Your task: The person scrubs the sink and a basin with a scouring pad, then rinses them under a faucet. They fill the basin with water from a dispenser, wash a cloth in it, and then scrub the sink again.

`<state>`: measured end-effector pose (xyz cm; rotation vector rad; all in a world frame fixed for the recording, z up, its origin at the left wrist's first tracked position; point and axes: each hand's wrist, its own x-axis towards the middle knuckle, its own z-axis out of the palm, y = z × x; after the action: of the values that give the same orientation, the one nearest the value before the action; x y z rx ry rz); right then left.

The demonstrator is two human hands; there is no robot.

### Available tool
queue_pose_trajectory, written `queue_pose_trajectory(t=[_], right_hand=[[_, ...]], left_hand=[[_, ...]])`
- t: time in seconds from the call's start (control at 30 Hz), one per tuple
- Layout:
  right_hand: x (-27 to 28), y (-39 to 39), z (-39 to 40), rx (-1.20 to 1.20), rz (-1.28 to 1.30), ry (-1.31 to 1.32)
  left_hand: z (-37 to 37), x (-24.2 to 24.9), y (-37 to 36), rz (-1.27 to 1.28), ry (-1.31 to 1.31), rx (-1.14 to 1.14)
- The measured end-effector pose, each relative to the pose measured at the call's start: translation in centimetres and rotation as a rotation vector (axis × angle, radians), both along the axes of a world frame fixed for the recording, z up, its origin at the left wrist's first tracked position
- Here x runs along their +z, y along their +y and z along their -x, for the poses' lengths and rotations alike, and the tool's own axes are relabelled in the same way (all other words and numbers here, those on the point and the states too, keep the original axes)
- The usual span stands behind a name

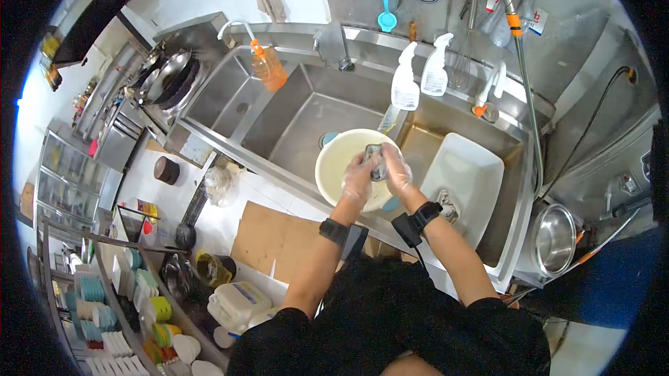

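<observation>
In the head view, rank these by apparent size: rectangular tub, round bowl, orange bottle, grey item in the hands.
1. Rectangular tub and round bowl: too close to rank
2. Orange bottle
3. Grey item, though partly covered

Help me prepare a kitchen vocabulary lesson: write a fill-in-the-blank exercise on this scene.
The left hand and right hand, holding a grey item, both wear transparent ____.
The pale basin beneath them is ____ in shape.
The liquid in the pump bottle is coloured ____.
The side-by-side spray bottles are coloured ____.

Missing words: gloves; round; orange; white.
</observation>
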<state>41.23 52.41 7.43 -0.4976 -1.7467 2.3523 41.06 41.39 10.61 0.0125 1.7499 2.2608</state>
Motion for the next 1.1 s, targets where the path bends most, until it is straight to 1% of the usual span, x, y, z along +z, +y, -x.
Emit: queue_pose_trajectory(t=[0.03,0.07,0.1,0.13,0.17,0.2,0.23,0.3,0.33,0.4,0.43,0.5,0.53,0.57,0.6,0.63,0.7,0.73,0.77,0.8,0.83,0.87,0.9,0.93,0.97,1.0,1.07,1.1], right_hand=[[1.2,0.0,-0.2,0.029,0.238,0.022],[2.3,0.3,-0.3,0.018,0.237,0.031],[3.2,0.7,-0.5,0.115,0.429,0.001],[4.2,0.9,-0.6,0.216,0.619,-0.028],[5.1,0.9,-1.0,0.245,0.675,-0.032],[5.4,0.7,-1.1,0.237,0.672,-0.023],[5.7,0.3,-1.1,0.215,0.687,-0.037],[5.8,0.0,-1.1,0.189,0.710,-0.014],[5.6,-0.1,-0.9,0.181,0.709,-0.012],[5.4,-0.3,-0.5,0.194,0.691,0.027],[4.8,-0.2,-0.2,0.184,0.688,0.033],[4.5,-0.4,0.2,0.237,0.609,-0.061],[4.6,-1.0,0.2,0.217,0.563,-0.031],[4.8,-1.4,0.2,0.215,0.558,-0.030],[5.8,-1.9,0.0,0.162,0.550,-0.060],[6.3,-2.2,0.0,0.110,0.542,-0.092],[6.0,-2.3,0.7,0.107,0.501,-0.061],[5.8,-2.2,1.1,0.106,0.462,-0.028],[5.5,-1.9,1.3,0.102,0.460,-0.027],[5.2,-1.5,1.4,0.040,0.386,-0.086],[5.0,-1.3,1.7,-0.021,0.312,-0.145],[4.2,-1.3,2.4,-0.074,0.287,-0.168],[4.0,-1.1,2.7,-0.075,0.286,-0.168],[3.7,-0.7,2.8,-0.054,0.081,-0.238],[3.4,-0.5,2.9,-0.033,-0.125,-0.308],[3.2,-0.7,2.9,-0.036,-0.127,-0.310],[2.9,-1.2,2.8,-0.089,-0.312,-0.258],[3.7,-1.4,2.4,-0.089,-0.312,-0.261]], left_hand=[[0.7,-1.4,0.2,-0.001,0.005,-0.009],[1.5,-2.8,0.4,0.089,-0.007,-0.018],[2.1,-3.3,0.7,0.179,-0.016,-0.028],[2.3,-2.9,1.2,0.177,-0.007,-0.040],[2.3,-2.6,1.5,0.377,0.075,-0.013],[2.5,-2.6,1.8,0.576,0.157,0.018],[2.8,-2.7,1.8,0.573,0.163,0.011],[3.2,-2.4,1.8,0.761,0.344,0.022],[3.3,-2.0,1.4,0.758,0.347,0.015],[3.8,-1.2,0.6,0.761,0.631,0.077],[3.8,-0.9,0.5,0.755,0.638,0.068],[3.7,-1.0,0.3,0.831,0.676,0.224],[3.8,-1.4,0.3,0.826,0.677,0.221],[4.0,-1.7,0.4,0.732,0.604,0.209],[4.1,-1.7,0.4,0.639,0.531,0.196],[4.3,-1.7,0.3,0.634,0.531,0.195],[4.4,-1.1,0.0,0.402,0.399,0.010],[4.1,-0.5,-0.1,0.398,0.399,0.006],[3.7,0.1,-0.2,0.291,0.301,-0.020],[3.3,0.6,-0.4,0.185,0.203,-0.046],[3.2,0.8,-0.8,0.184,0.204,-0.047],[2.9,1.1,-1.3,0.166,0.122,-0.088],[2.8,1.2,-1.6,0.148,0.040,-0.128],[2.7,1.2,-1.7,0.148,0.040,-0.130],[2.5,1.3,-1.6,0.125,-0.034,-0.128],[2.3,1.4,-1.6,0.103,-0.108,-0.126],[2.0,1.7,-1.4,0.114,-0.112,-0.150],[1.9,1.8,-1.5,0.128,-0.118,-0.172]])
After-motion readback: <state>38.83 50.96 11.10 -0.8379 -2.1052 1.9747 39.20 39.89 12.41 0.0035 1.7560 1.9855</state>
